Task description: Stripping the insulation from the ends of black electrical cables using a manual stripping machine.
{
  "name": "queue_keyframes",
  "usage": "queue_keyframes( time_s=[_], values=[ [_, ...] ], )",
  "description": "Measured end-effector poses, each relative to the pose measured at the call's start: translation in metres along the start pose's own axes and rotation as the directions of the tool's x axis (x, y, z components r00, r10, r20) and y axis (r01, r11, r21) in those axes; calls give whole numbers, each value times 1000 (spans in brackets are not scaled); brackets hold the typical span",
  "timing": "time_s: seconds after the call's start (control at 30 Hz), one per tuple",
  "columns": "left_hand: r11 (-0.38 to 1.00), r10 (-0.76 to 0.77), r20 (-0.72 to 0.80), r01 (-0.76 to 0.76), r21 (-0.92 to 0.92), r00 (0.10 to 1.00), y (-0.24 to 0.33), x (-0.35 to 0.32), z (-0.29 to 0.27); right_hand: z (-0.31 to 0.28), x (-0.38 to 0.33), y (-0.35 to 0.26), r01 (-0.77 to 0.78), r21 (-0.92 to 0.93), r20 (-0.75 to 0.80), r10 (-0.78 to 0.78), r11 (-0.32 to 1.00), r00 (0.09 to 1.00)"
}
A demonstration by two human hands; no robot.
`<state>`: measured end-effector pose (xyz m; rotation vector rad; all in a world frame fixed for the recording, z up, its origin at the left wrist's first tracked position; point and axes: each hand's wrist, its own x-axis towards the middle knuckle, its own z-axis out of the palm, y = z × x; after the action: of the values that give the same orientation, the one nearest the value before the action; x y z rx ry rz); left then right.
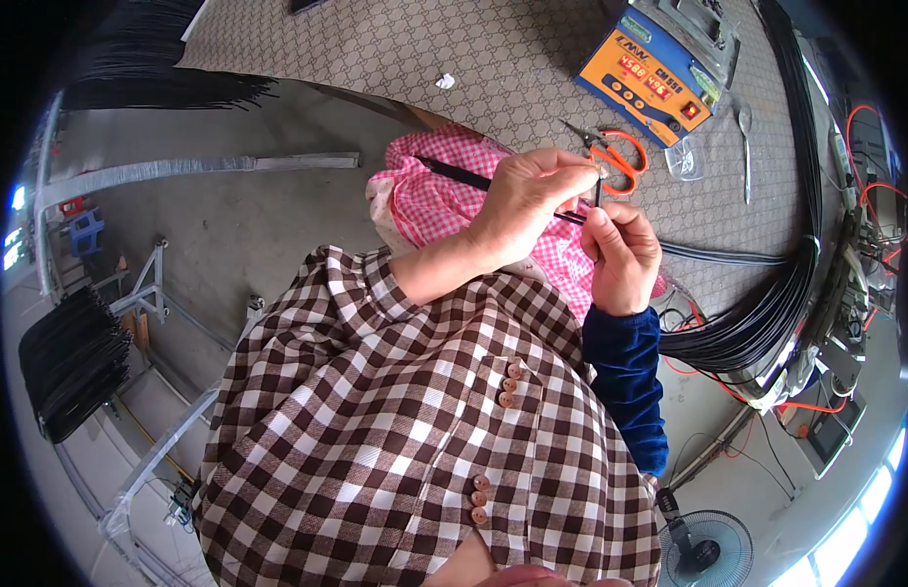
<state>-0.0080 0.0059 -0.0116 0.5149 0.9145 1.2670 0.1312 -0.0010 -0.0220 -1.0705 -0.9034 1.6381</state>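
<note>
Head view: left fingers (576, 178) and right fingers (637, 223) are pinching a short span of black cable (598, 193); keeping grips close is probably steadying it best.

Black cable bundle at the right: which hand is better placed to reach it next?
Probably the right hand: it is nearer the bundle, while the left hand lies farther away. Both pinch a black strand.

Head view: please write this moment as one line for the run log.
left hand: pinches black cable | right hand: pinches same cable | orange-handled scissors: on table, beyond hands
</note>
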Motion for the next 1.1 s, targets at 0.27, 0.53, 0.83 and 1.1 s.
queue_keyframes(
  time_s=[0.27,0.53,0.83,1.1],
  values=[
    [926,-255,161,289,-244,953,3,3,-8,-5,2,-2,-53,85,28,51,995,998],
    [880,-285,235,351,-320,929,-2,4,-10,-2,1,-1,-26,103,-15,27,994,1000],
    [887,-353,176,389,-248,919,8,5,-9,-4,0,0,-24,83,8,24,996,1000],
    [867,-355,230,411,-282,906,7,7,-11,-3,0,0,-21,97,8,20,995,1000]
  ],
)
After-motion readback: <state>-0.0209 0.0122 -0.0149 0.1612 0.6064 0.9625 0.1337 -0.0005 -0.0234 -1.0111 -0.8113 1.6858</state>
